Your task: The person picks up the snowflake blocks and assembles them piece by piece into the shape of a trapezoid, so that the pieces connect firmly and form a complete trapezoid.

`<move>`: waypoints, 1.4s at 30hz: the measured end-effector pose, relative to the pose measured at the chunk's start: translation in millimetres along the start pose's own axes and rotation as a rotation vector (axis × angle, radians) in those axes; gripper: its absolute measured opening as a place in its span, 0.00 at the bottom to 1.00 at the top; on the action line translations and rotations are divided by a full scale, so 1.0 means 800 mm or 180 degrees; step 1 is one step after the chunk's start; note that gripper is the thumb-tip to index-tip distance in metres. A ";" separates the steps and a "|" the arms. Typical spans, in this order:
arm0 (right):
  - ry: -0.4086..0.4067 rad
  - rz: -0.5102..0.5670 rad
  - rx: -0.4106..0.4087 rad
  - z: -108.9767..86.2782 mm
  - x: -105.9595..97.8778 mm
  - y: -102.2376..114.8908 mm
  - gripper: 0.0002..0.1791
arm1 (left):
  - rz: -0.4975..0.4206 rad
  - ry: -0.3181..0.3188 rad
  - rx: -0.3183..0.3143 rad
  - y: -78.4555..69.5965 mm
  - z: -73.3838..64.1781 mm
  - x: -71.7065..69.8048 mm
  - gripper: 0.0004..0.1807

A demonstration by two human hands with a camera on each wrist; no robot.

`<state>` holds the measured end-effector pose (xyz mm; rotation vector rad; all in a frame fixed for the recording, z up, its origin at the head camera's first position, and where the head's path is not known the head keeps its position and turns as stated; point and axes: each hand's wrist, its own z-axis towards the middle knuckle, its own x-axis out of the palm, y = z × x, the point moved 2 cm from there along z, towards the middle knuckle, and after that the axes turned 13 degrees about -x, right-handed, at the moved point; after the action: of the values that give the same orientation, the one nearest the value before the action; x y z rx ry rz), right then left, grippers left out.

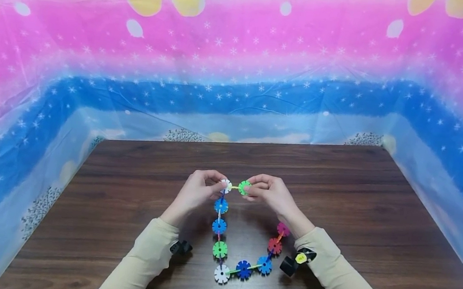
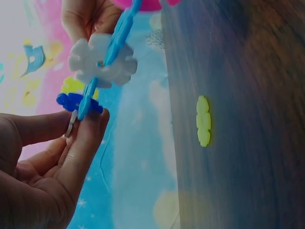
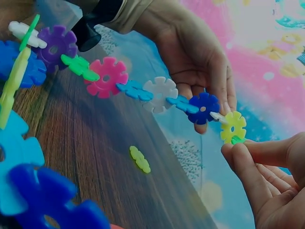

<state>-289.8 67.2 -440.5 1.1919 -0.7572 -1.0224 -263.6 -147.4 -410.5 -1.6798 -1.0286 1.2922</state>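
My left hand (image 1: 198, 191) pinches a white snowflake disc (image 1: 225, 186) of a chain of interlocking plastic snowflake discs. Opposite it, my right hand (image 1: 273, 196) pinches a green snowflake disc (image 1: 244, 187) between thumb and fingers. A yellow snowflake disc (image 3: 233, 127), edge-on in the head view, joins those two. From the left hand the chain runs toward the body through a blue disc (image 1: 221, 205) and a green disc (image 1: 220, 249). It bends at a white disc (image 1: 222, 274), then rises past a red disc (image 1: 274, 246) to a pink disc (image 1: 283, 229) partly behind the right wrist.
A wooden table (image 1: 127, 171) lies under the hands, with a patterned pink and blue cloth (image 1: 231, 69) around its far sides. In the wrist views a yellow-green piece (image 3: 139, 159) appears apart from the chain. Black wrist cameras (image 1: 289, 266) sit near both cuffs.
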 end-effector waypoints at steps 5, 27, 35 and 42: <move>0.0008 -0.0026 -0.0024 0.001 0.005 0.005 0.12 | 0.0082 -0.0093 0.0090 -0.002 -0.003 0.001 0.08; 0.0306 0.0039 -0.0043 0.010 0.020 0.003 0.14 | 0.0379 0.0699 -0.0017 0.000 -0.006 -0.024 0.17; 0.0512 -0.0103 -0.0026 0.015 0.022 0.005 0.16 | 0.0665 0.0682 0.0081 0.001 -0.006 -0.030 0.19; 0.0641 -0.1010 -0.0190 0.029 0.012 -0.001 0.16 | 0.0745 0.0534 0.0117 -0.001 -0.007 -0.036 0.17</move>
<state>-306.9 49.6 -436.8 1.3669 -0.3837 -1.1537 -262.6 -173.8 -398.1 -1.8877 -0.7224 1.2814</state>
